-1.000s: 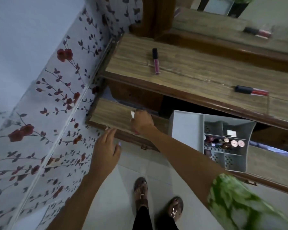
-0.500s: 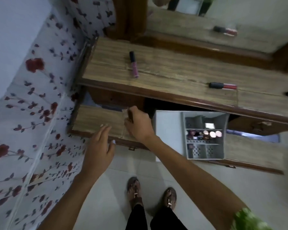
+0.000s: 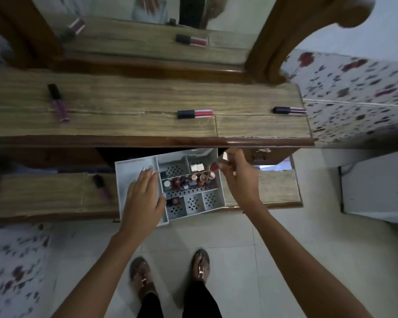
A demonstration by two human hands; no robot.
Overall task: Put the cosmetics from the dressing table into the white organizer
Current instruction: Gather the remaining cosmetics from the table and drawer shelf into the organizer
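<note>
Three lip glosses (image 3: 195, 113) lie unlabelled; right hand (image 3: 238, 177) pinches one.

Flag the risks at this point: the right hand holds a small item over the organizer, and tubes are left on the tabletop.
1. The right hand pinches a small item above the packed middle row of the white organizer; dropped there, it may knock the upright bottles over.
2. The organizer sits skewed, its near corner past the shelf edge, steadied only by the left hand; it could tip.
3. The rightmost tube lies at the tabletop's end and may roll off.
</note>
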